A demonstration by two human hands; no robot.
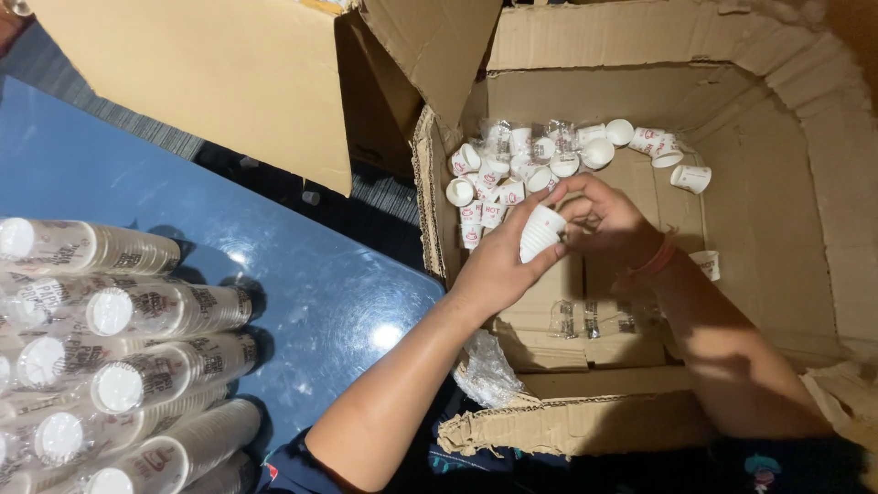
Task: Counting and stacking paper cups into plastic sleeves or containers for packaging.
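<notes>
Inside a large open cardboard box [786, 192], my left hand [498, 265] holds a short stack of small white paper cups [540, 233] lying on its side. My right hand [608, 224] touches the open top of that stack with its fingertips. A red band sits on my right wrist. Just beyond both hands, a loose pile of small white cups with red print [512, 169] lies on the box floor, some in clear plastic.
Several wrapped sleeves of stacked cups [119, 357] lie on a blue table [302, 274] at the left. Stray cups [690, 177] rest at the box's right. Crumpled clear plastic [485, 370] hangs over the torn front box wall [567, 425]. Box flaps [210, 73] stand open above.
</notes>
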